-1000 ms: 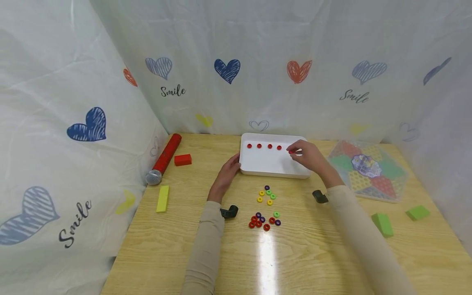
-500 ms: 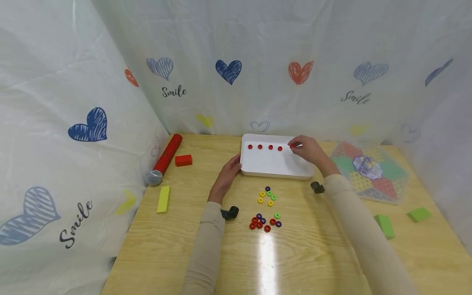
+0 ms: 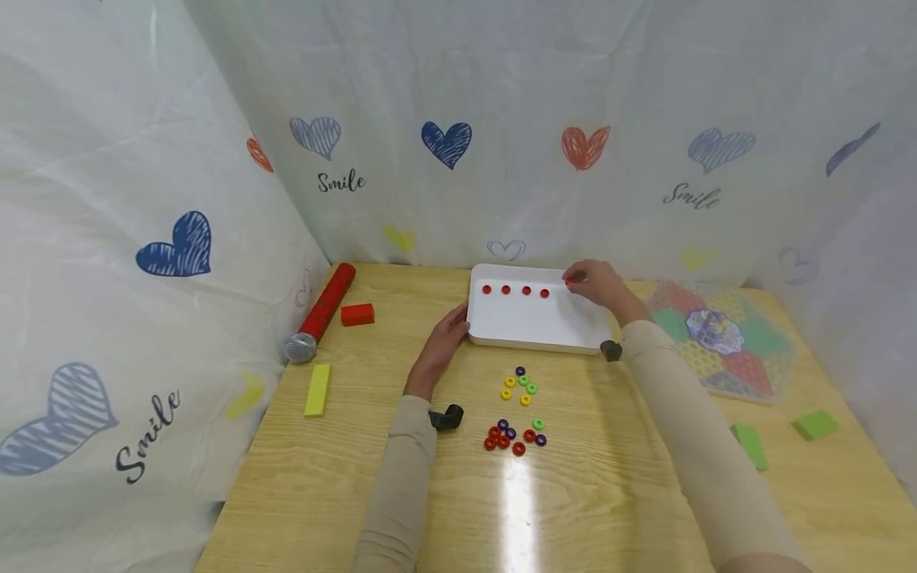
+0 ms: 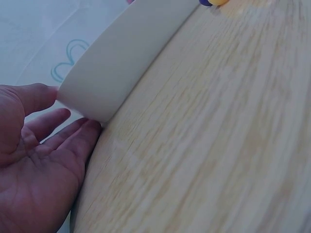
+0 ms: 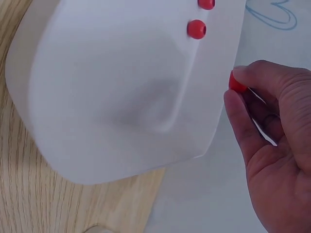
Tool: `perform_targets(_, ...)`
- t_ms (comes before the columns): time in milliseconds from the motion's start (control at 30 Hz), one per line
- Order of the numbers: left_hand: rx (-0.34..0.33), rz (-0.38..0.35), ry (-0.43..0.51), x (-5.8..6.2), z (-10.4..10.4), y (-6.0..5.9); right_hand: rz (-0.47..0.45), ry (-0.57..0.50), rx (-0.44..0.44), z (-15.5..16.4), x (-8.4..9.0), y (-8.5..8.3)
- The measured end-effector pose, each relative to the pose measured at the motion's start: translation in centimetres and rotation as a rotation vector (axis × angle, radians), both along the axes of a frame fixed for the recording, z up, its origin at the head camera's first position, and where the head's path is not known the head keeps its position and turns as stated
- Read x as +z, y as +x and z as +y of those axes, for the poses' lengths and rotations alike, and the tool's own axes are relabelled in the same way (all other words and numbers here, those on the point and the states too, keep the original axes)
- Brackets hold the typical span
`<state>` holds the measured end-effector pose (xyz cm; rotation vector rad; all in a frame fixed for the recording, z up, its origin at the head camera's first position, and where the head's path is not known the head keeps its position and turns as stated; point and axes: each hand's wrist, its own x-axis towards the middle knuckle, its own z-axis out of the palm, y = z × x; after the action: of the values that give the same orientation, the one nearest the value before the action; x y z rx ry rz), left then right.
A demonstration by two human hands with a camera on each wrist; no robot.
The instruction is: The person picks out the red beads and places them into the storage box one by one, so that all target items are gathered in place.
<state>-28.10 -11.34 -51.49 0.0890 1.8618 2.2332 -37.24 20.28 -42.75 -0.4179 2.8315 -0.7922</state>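
From the head camera, a shallow white rectangular plastic tray (image 3: 533,330) sits near the far edge of the light wooden table (image 3: 616,477), with a row of four small red ring beads (image 3: 515,290) along its far side. The right hand (image 3: 598,285) hovers over the tray's far right corner, its thumb and forefinger pinching a small red bead (image 3: 571,280) that continues that row to the right. The left hand (image 3: 446,334) rests on the table against the tray's near left corner, fingers relaxed and fairly straight. Nearer the person than the tray lies a loose cluster of yellow, green, purple and red ring beads (image 3: 517,410). A red cylindrical microphone with a silver head (image 3: 321,310), a red block (image 3: 357,314) and a yellow block (image 3: 317,388) lie toward the table's left edge; a clear plastic case of coloured pegboard pieces (image 3: 716,338) and two green blocks (image 3: 781,434) lie toward the right edge. In the left wrist view, the left hand (image 4: 36,160) lies palm up, fingers loosely spread, fingertips (image 4: 90,126) touching the tray's corner (image 4: 112,73). In the right wrist view, the right hand (image 5: 272,145) pinches the red bead (image 5: 236,83) just beyond the tray's rim (image 5: 214,111), with two beads of the row (image 5: 197,29) inside the tray.
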Motion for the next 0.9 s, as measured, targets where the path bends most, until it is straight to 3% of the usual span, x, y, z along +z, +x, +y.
perform_targets(433, -0.009, -0.003, -0.023, 0.3, -0.1, 0.3, -0.015, 0.096, 0.036, -0.1, -1.9, -1.0)
perform_targets(900, -0.008, 0.014, -0.008, -0.3, -0.2, 0.1, -0.108, 0.145, 0.017, -0.6, -1.3, -1.4)
